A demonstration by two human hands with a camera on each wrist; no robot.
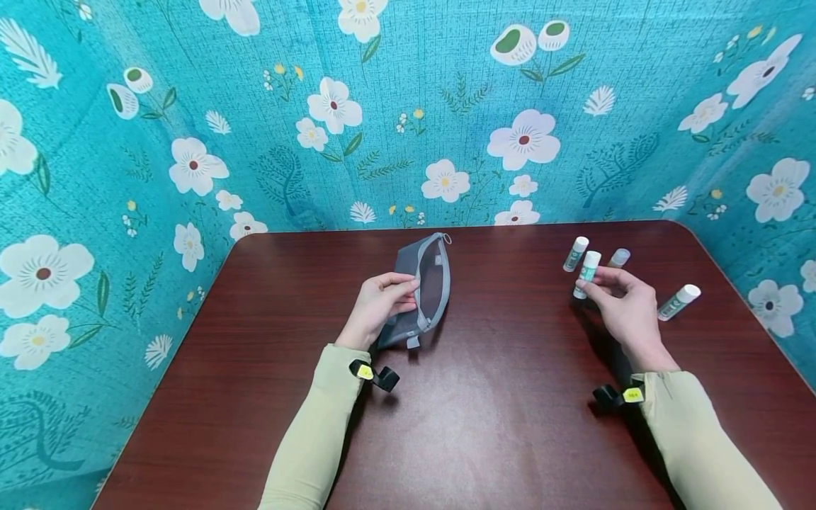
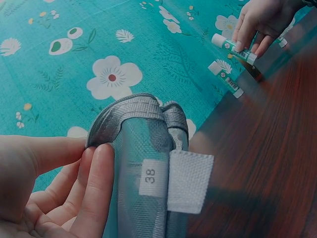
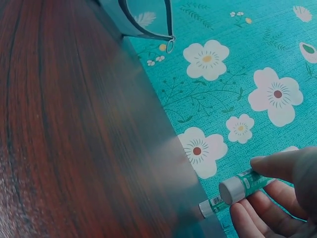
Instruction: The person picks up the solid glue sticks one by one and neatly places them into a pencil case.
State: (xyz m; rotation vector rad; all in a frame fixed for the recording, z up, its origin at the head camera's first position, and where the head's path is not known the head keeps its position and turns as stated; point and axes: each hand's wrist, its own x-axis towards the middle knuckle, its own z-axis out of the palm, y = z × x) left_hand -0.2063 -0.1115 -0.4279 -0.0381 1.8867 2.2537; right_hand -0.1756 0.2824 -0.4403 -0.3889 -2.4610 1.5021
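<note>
With thumb and fingers my left hand [image 1: 381,304] pinches the near rim of a grey mesh zipper pouch [image 1: 404,324], whose mouth gapes toward the right. A tag marked 38 [image 2: 154,177] shows on its end in the left wrist view. My right hand [image 1: 627,309] pinches a green and white glue stick [image 1: 586,273], held upright just off or at the table; I cannot tell which. Another green glue stick [image 1: 576,254] stands just behind it. Partly hidden behind the right hand is a stick with a translucent cap [image 1: 620,257]. One more glue stick [image 1: 678,302] stands right of that hand.
The dark red wooden table [image 1: 491,418] has rounded far corners. A turquoise flowered cloth [image 1: 408,113] hangs behind it and along both sides. Each wrist carries a black camera mount, one on the left [image 1: 375,375] and one on the right [image 1: 618,397].
</note>
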